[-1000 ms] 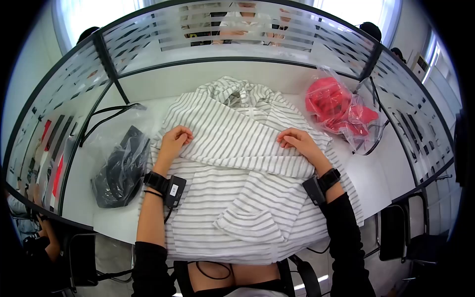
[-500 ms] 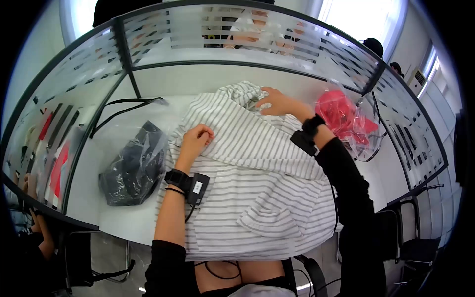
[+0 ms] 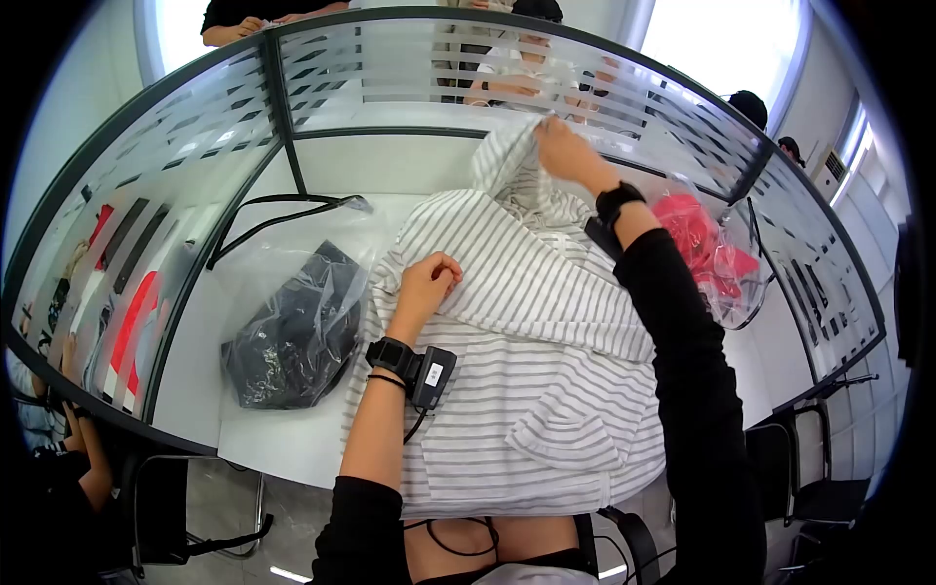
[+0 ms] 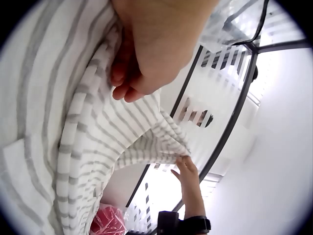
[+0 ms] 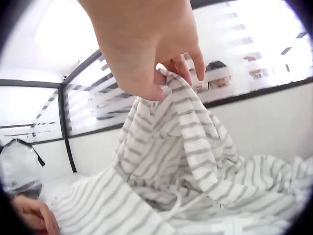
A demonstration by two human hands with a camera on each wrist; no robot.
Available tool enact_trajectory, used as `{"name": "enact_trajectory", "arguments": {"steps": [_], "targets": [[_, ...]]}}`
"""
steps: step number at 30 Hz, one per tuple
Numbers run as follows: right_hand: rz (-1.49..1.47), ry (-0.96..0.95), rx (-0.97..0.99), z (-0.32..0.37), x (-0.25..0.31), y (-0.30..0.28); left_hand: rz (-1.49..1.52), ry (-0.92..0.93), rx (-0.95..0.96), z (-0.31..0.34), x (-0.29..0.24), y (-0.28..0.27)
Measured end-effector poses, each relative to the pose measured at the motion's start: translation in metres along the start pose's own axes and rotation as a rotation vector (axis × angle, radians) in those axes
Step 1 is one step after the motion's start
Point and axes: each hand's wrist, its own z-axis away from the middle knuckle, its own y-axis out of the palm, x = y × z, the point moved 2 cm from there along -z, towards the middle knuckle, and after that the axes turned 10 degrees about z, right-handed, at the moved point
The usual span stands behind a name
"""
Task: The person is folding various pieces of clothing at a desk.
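Observation:
A white hooded shirt (image 3: 458, 385) with grey stripes lies spread over the table, a sleeve (image 3: 507, 268) folded across its front. At the far end, my right hand (image 3: 568, 154) pinches the edge of the hood (image 3: 500, 161) between thumb and fingers. The hood stands raised in a peak, its inside showing in the right wrist view beneath the right hand (image 5: 151, 49). Over the left part of the folded sleeve is my left hand (image 3: 427, 289), fingers loosely curled. Nothing shows between those fingers in the left wrist view, where the left hand (image 4: 156, 44) is close against the striped cloth.
Left of the shirt lies a clear plastic bag with a dark grey item (image 3: 297, 336). A bagged red item (image 3: 697, 239) sits at the back right. A frosted partition (image 3: 390, 132) with a dark frame curves around the table, with people beyond it.
My right hand has moved from the folded sleeve to the hood, gripped its edge and lifted it up. The left hand stays over the left part of the sleeve, fingers still loosely curled.

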Motion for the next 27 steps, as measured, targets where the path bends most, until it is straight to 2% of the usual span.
{"name": "enact_trajectory", "arguments": {"steps": [7, 8, 15, 16, 23, 24, 27], "targets": [[0.142, 0.177, -0.132, -0.037, -0.048, -0.068, -0.034, 0.015, 0.025, 0.001, -0.001, 0.002], [0.233, 0.248, -0.106, -0.041, -0.052, -0.071, -0.027, 0.013, 0.033, 0.002, 0.0, 0.002], [0.169, 0.507, 0.015, -0.048, -0.067, -0.102, -0.025, -0.01, 0.024, 0.002, -0.001, 0.003], [0.175, 0.493, -0.06, -0.051, -0.074, -0.096, -0.028, -0.007, 0.024, 0.002, -0.001, 0.003], [-0.242, 0.663, -0.171, -0.075, -0.118, -0.086, -0.017, 0.007, 0.004, 0.001, 0.002, 0.002], [-0.378, 0.74, -0.218, -0.076, -0.121, -0.088, -0.008, 0.009, 0.003, 0.0, 0.003, 0.002], [-0.338, 0.611, -0.393, -0.095, -0.182, -0.059, 0.003, 0.005, 0.012, 0.001, 0.003, 0.002]]}}
